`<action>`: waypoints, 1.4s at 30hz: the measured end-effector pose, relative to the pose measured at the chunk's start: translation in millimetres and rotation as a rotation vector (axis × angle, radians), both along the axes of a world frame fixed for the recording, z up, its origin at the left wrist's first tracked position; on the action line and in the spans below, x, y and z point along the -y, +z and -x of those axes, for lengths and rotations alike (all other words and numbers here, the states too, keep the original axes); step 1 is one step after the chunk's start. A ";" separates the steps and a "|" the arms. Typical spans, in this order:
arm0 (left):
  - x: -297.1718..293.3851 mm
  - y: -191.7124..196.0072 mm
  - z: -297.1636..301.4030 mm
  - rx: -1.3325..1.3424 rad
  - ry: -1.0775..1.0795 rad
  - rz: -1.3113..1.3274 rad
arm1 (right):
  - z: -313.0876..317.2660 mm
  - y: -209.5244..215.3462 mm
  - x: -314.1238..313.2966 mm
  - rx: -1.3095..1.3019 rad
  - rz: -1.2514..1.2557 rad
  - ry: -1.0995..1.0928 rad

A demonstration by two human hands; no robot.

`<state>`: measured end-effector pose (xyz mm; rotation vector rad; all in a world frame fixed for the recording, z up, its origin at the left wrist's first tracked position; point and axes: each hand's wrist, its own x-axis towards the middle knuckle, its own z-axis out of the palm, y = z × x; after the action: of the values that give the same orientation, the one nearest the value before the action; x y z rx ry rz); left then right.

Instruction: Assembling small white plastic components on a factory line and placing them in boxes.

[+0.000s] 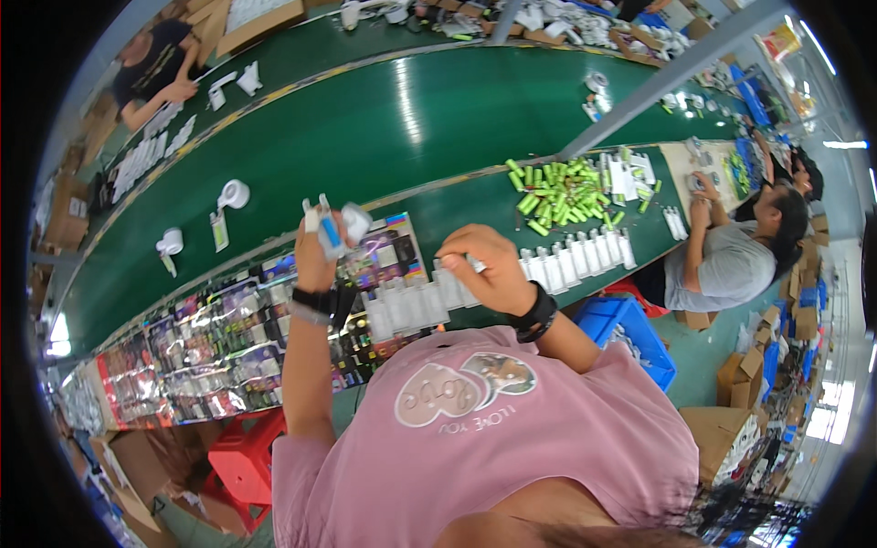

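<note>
The left hand [317,260] grips white parts [355,222]; the right hand [493,271] curls apart, hold unclear. Green belt [484,100] at twelve o'clock, blue crate [654,371] at four.

My left forearm [308,370] reaches almost straight ahead, my left hand [313,261] raised with its fingers curled in a grip. My right forearm [566,345] slants inward; my right hand [494,271], well apart, shows its back, fingers bent, thumb extended.

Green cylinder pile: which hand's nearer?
Right. The right hand is below and left of the green cylinder pile in view; the left hand is much farther left, holding white parts.
</note>
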<state>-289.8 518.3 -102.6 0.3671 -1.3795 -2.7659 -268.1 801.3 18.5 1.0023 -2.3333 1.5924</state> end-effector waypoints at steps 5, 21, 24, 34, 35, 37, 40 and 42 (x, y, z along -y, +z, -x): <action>35.9 -72.1 19.2 0.197 0.181 -0.327 | 2.7 -4.4 1.5 0.034 -0.075 -0.004; 65.9 19.0 -50.6 -0.082 0.300 -0.022 | -2.3 10.3 10.1 0.076 -0.159 0.160; 48.6 108.4 -93.4 -0.492 0.058 -0.032 | -10.9 75.1 -1.4 0.463 0.558 0.602; -38.6 307.2 -143.5 -0.880 -0.559 -0.114 | -43.0 205.8 -40.7 0.370 0.953 1.406; -38.1 309.9 -144.4 -0.892 -0.547 -0.145 | -41.6 212.2 -42.5 0.463 0.928 1.473; -34.6 312.5 -148.0 -0.919 -0.517 -0.199 | -43.1 218.2 -72.8 0.623 0.924 1.607; -37.6 319.2 -148.1 -0.982 -0.543 -0.294 | -62.4 222.7 -84.5 0.420 1.000 1.592; -38.0 323.7 -156.5 -1.035 -0.560 -0.340 | -69.6 225.7 -87.2 0.218 1.066 1.604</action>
<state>-133.3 556.4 221.1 -1.4350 -0.7810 -2.7425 -198.5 888.4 244.2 2.3806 0.0810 2.7378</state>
